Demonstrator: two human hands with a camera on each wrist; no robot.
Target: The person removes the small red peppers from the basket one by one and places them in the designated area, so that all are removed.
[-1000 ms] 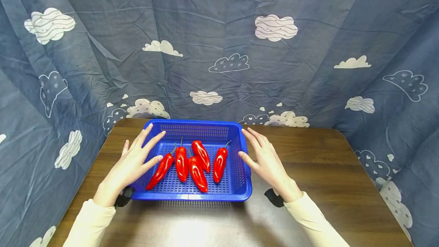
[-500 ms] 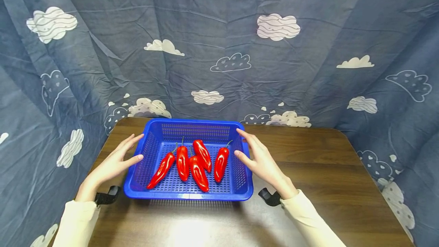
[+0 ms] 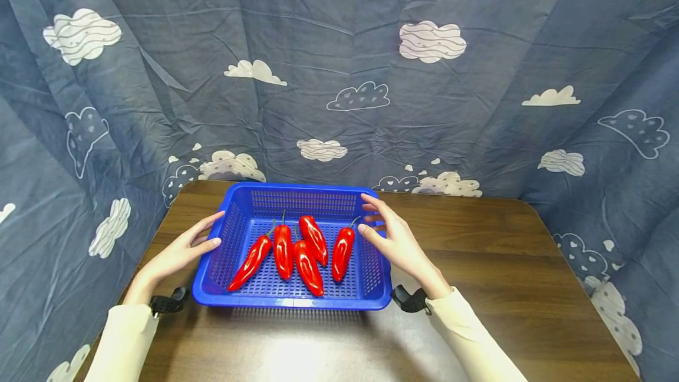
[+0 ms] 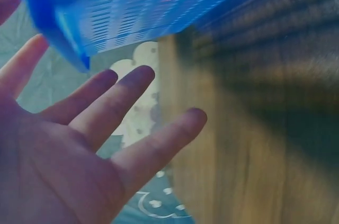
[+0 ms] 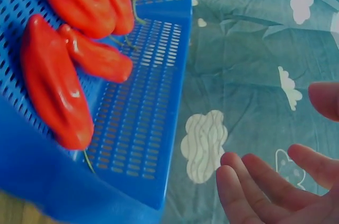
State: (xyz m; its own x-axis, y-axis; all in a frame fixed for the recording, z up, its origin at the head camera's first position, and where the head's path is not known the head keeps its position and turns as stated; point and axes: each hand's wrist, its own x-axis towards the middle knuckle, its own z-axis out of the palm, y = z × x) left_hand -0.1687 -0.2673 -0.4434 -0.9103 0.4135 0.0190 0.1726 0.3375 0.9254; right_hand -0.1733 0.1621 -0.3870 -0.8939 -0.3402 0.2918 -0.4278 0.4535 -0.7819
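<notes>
A blue plastic basket [image 3: 254,301] with slotted walls stands on the wooden table. Several glossy red peppers [image 3: 343,254] with green stems lie on its floor. At the basket's left rim is my left hand [image 3: 174,255], its fingers extended. In the left wrist view, those fingers [image 4: 114,110] are spread beside and below the outer wall; contact with the rim is unclear. My right hand [image 3: 398,241] hovers over the right rim, thumb and fingers apart. From the right wrist view, that hand [image 5: 280,197] appears clear of the basket, with nothing in its grasp.
Brown wood table [image 3: 477,264] extends to the right of the basket and in front of it. A blue-grey curtain [image 3: 339,52] printed with clouds hangs behind and along both sides. Black straps [image 3: 170,301] sit at both wrists.
My left hand has drawn back leftward from above the basket to its left rim. The right hand has shifted slightly left, over the right rim. Basket and peppers appear to stay in place.
</notes>
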